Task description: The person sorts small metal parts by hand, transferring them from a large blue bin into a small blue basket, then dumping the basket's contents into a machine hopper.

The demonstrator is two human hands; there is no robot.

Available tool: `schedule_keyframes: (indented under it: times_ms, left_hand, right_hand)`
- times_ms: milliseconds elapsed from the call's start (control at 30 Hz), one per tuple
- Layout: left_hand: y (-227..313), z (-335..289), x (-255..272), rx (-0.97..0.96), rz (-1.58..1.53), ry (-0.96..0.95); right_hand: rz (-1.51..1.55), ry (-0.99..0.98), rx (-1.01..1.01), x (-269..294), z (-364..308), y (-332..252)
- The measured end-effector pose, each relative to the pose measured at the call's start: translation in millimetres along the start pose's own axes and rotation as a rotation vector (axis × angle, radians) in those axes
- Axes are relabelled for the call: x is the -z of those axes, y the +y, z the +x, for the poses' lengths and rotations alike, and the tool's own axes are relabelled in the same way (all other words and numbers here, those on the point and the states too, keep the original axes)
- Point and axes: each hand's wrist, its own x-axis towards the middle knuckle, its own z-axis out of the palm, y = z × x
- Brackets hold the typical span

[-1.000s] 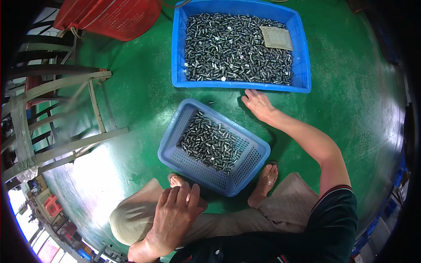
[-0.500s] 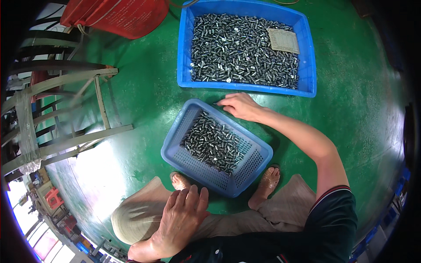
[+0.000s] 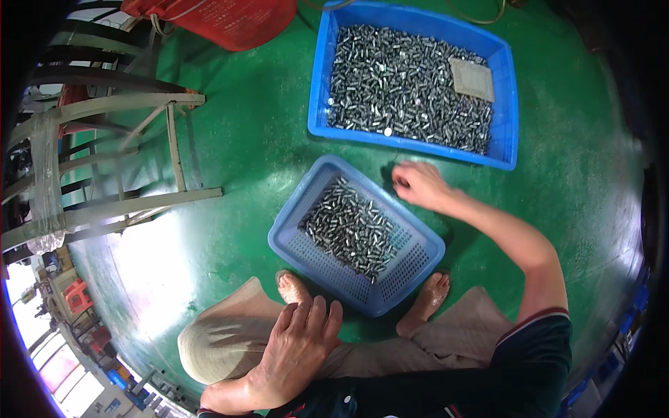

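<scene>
A light-blue perforated plastic basket (image 3: 295,198) sits on the green floor between my feet, turned at an angle. In it lies a heap of small, shiny, cylindrical metal parts (image 3: 352,233). My right hand (image 3: 424,187) is just past the basket's far right rim, above the floor. Its fingers are curled together, and whatever is in them is too small and dark to name. My left hand (image 3: 301,352) hangs over my lap with its fingers stretched out and holds nothing. Beyond the basket stands a larger blue bin (image 3: 411,148) full of similar metal parts (image 3: 397,83).
A tan card (image 3: 472,79) lies on the parts at the bin's right side. A red bucket (image 3: 237,24) stands at the far left. Pale metal framing (image 3: 176,150) reaches in from the left. My feet (image 3: 426,303) flank the basket's near end.
My right hand has drawn back from the basket's far corner, moving right and nearer, and its fingers have curled in. The whole view has shifted slightly. My left hand stays over my lap.
</scene>
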Motion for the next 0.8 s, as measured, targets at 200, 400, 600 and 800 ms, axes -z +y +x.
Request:
schedule_keyframes:
  times_ms: [200, 400, 600, 800]
  left_hand:
    - [-13, -4, 4, -0.062, 0.018, 0.037]
    - [-9, -6, 2, -0.108, 0.083, 0.086]
    - [-10, -16, 12, -0.122, 0.024, 0.117]
    - [-23, -7, -1, -0.054, 0.016, 0.076]
  right_hand:
    - [0.432, -0.066, -0.041, 48, -42, -83]
    - [-0.261, 0.412, -0.178, 87, 21, -8]
    - [-0.165, -0.089, -0.838, 94, 45, 50]
    - [-0.106, -0.192, -0.754, 65, 60, 49]
